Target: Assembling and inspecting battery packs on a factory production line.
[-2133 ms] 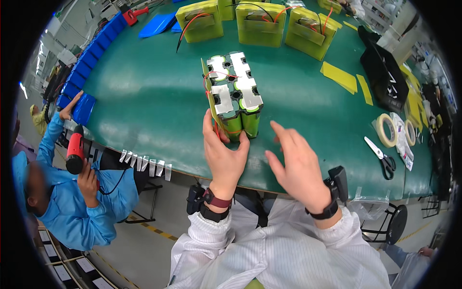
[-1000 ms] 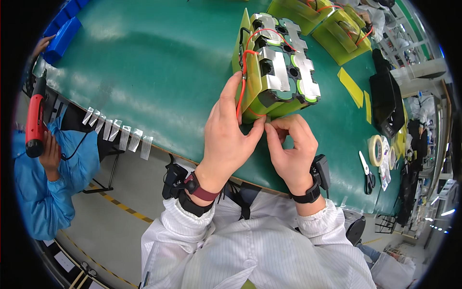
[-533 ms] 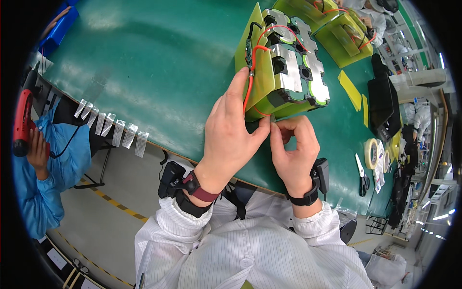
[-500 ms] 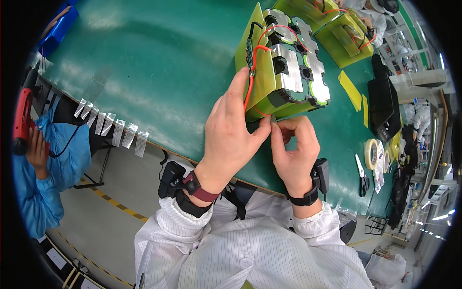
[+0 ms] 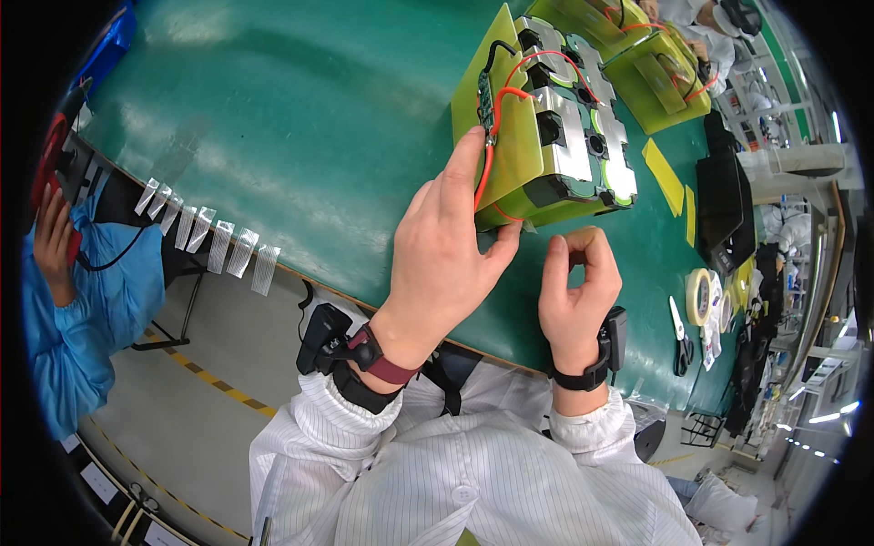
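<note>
So the workshop bench (image 5: pixel 291 164) is a big green top, with a couple of other packs (image 5: pixel 651 91) between 1 and 2 o'clock. The battery pack (image 5: pixel 569 136) sits on it at about 1 o'clock, metal strips facing up, and that's the one being worked on. A yellow sheet (image 5: pixel 514 150) stands along its 9 o'clock side.

Left hand (image 5: pixel 446 241) is spread: index up by the sheet, thumb down by the near corner, bracing rather than pinching. Right hand (image 5: pixel 578 287), at 3 o'clock from it, has thumb and index curled into a loop, just clear of the pack. Can't tell if anything's between the tips.

There are strips of tape (image 5: pixel 218 246) hanging off the bench edge at 9 o'clock. The thick red wire (image 5: pixel 487 168) runs down right beside the left index, and at the near corner there's a tiny greyish tab (image 5: pixel 531 227), maybe a tape end.

My two cents: keep the left palm steady so the sheet doesn't shift, don't squash that wire, and if the tab is tape, I'd smooth it from the corner outward.
</note>
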Motion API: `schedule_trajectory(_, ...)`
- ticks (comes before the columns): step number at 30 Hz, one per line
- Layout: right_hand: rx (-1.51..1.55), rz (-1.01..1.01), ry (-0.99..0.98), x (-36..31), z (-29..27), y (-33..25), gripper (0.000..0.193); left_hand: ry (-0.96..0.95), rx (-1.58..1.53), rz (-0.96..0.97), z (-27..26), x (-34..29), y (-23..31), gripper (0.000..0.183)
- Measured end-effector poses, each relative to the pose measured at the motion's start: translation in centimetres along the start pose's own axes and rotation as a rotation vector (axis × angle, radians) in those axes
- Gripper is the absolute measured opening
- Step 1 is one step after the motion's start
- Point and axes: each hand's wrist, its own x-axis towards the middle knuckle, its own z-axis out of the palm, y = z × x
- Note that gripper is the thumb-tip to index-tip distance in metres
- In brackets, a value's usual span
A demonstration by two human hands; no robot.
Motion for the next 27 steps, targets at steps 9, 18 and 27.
schedule_trajectory(9, 0.128, -0.004, -0.077, 0.10, 0.82, 0.31, 0.047, -0.010, -0.012, 0.004, 0.11, -0.07, -0.19, 0.082)
schedule_trajectory(18, 0.185, -0.006, -0.079, 0.25, 0.77, 0.61, 0.045, -0.008, 0.005, 0.033, 0.03, 0.21, -0.40, 0.086)
schedule_trajectory(27, 0.180, 0.002, -0.077, -0.10, 0.68, 0.79, 0.049, -0.015, 0.070, -0.009, 0.38, 0.59, 0.42, 0.095)
